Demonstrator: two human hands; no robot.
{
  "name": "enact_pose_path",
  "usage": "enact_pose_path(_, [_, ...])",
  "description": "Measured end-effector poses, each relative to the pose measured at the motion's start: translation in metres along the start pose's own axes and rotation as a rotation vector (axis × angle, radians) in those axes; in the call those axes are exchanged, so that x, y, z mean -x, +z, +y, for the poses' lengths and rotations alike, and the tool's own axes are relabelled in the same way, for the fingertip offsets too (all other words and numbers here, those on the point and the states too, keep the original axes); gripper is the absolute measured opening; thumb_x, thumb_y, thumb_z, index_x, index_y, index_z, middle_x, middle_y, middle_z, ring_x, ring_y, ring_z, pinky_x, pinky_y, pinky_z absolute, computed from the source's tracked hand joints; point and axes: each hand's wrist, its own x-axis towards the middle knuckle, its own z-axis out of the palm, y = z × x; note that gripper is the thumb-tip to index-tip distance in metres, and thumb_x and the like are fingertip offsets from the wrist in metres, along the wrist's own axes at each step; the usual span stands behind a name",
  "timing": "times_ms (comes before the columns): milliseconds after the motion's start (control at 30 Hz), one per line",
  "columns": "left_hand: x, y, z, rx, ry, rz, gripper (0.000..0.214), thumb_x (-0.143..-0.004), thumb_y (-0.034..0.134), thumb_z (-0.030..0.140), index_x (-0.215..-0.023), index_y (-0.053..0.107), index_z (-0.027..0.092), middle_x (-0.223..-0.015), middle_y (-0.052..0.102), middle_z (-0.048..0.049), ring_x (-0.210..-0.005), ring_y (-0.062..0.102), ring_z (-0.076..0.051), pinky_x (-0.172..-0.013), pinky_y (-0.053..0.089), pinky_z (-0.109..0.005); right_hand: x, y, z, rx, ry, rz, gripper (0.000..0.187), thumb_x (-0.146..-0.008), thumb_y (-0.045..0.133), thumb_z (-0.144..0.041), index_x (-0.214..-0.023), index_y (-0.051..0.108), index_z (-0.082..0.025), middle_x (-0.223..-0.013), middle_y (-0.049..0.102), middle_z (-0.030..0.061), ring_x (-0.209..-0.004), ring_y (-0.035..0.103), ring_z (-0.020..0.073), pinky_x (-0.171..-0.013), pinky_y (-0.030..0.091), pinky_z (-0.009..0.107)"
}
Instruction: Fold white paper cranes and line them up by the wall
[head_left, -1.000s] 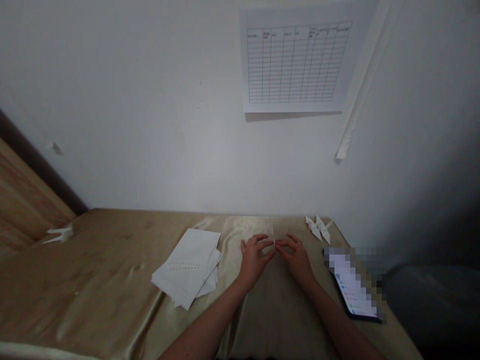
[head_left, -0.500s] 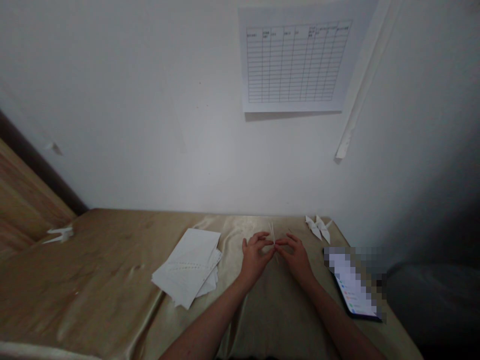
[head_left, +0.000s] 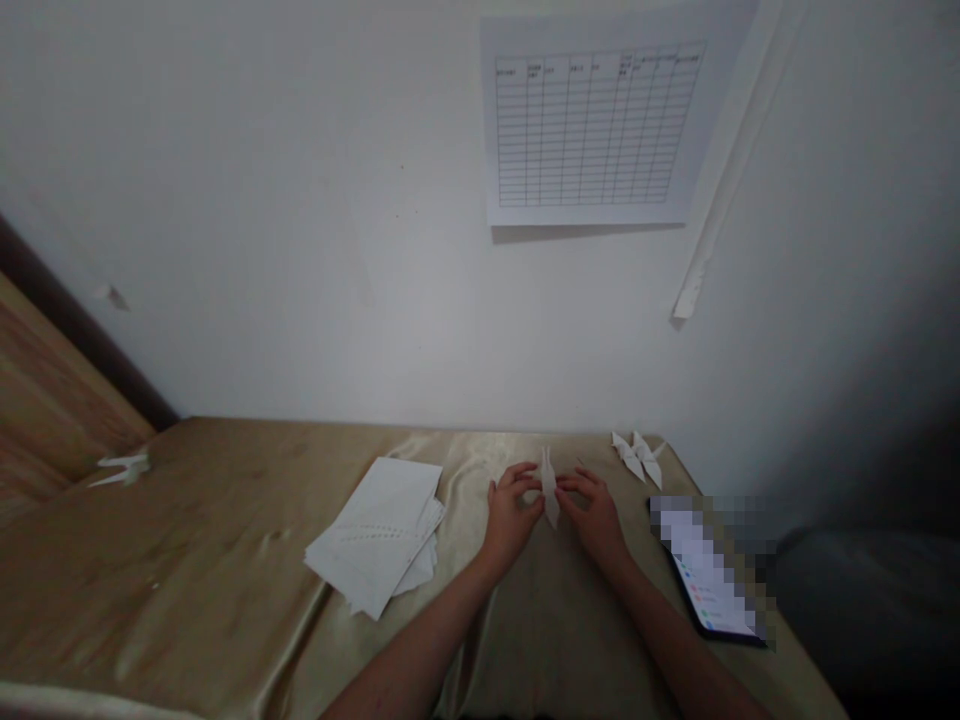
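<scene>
A narrow folded piece of white paper [head_left: 550, 488] stands upright between my hands, its lower tip pointing toward me. My left hand [head_left: 511, 512] pinches its left side between thumb and fingertips. My right hand [head_left: 592, 515] pinches the right side the same way. Just beyond my right hand sit two white origami cranes [head_left: 637, 457], touching each other. A loose stack of white paper sheets [head_left: 371, 535] lies to the left of my left hand, apart from it.
Gold satin cloth [head_left: 225, 540] covers the surface, with a white paper crane [head_left: 124, 468] near its left end. A smartphone [head_left: 709, 580] with a blurred screen lies at the right edge. A gridded chart [head_left: 592, 125] hangs on the wall behind.
The folded paper now shows as a wider shape, spread out between my fingers, where it was a thin sliver. My hands have eased slightly apart.
</scene>
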Motion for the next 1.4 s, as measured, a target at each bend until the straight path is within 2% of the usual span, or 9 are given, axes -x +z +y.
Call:
enact_pose_path(200, [-0.003,0.008,-0.013,0.178,0.047,0.078,0.007,-0.081,0.068,0.018,-0.082,0.072,0.024,-0.127,0.064,-0.0033,-0.113,0.062,-0.022,-0.111,0.034,-0.056,0.0,0.003,0.001,-0.027,-0.079,0.02,0.019,-0.083,0.064,-0.04,-0.086,0.074,-0.025,-0.106,0.071,0.0074,-0.121,0.049,0.0286,-0.108,0.036,0.05])
enact_pose_path(367, [-0.005,0.011,-0.018,0.225,0.076,0.059,0.008,-0.082,0.067,0.016,-0.082,0.071,0.023,-0.133,0.06,-0.0047,-0.111,0.061,-0.021,-0.108,0.04,-0.052,0.001,0.003,0.002,-0.011,-0.098,0.015,0.02,-0.085,0.062,-0.041,-0.087,0.073,-0.025,-0.107,0.068,0.0078,-0.116,0.05,0.0277,-0.106,0.036,0.049])
enact_pose_path(533, [-0.007,0.01,-0.02,0.236,0.097,0.036,0.006,-0.082,0.066,0.017,-0.082,0.07,0.021,-0.14,0.055,-0.0065,-0.113,0.059,-0.021,-0.106,0.043,-0.047,0.001,0.003,0.0,-0.007,-0.095,0.02,0.021,-0.086,0.06,-0.041,-0.088,0.073,-0.025,-0.108,0.066,0.0082,-0.114,0.05,0.0273,-0.105,0.036,0.048])
enact_pose_path(767, [-0.007,0.009,-0.022,0.213,0.102,0.134,0.007,-0.079,0.074,0.023,-0.086,0.073,0.022,-0.128,0.059,-0.0079,-0.123,0.055,-0.024,-0.111,0.04,-0.046,0.0,0.0,0.003,0.012,-0.112,0.05,0.019,-0.086,0.061,-0.041,-0.088,0.072,-0.025,-0.107,0.066,0.0076,-0.114,0.05,0.0271,-0.104,0.037,0.047])
enact_pose_path(967, [-0.007,0.012,-0.024,0.191,0.095,0.095,0.006,-0.081,0.071,0.02,-0.084,0.076,0.023,-0.132,0.059,-0.007,-0.106,0.062,-0.02,-0.101,0.049,-0.043,0.0,0.002,0.008,0.091,-0.168,0.036,0.018,-0.088,0.059,-0.039,-0.09,0.071,-0.025,-0.107,0.065,0.0079,-0.112,0.05,0.0275,-0.103,0.038,0.049])
enact_pose_path(1167, [-0.008,0.014,-0.025,0.203,0.063,0.12,0.007,-0.079,0.073,0.017,-0.08,0.076,0.023,-0.131,0.06,-0.0078,-0.107,0.062,-0.021,-0.101,0.049,-0.045,0.001,0.002,0.009,0.164,-0.264,0.022,0.015,-0.087,0.063,-0.038,-0.091,0.071,-0.026,-0.107,0.065,0.0069,-0.119,0.045,0.0283,-0.108,0.034,0.052])
enact_pose_path(1400, [-0.006,0.013,-0.022,0.185,0.089,0.125,0.007,-0.081,0.071,0.017,-0.084,0.074,0.023,-0.132,0.059,-0.007,-0.109,0.061,-0.021,-0.103,0.047,-0.047,0.001,-0.001,0.003,0.143,-0.214,0.072,0.02,-0.088,0.061,-0.045,-0.092,0.071,-0.027,-0.106,0.063,0.007,-0.112,0.048,0.0277,-0.102,0.037,0.051])
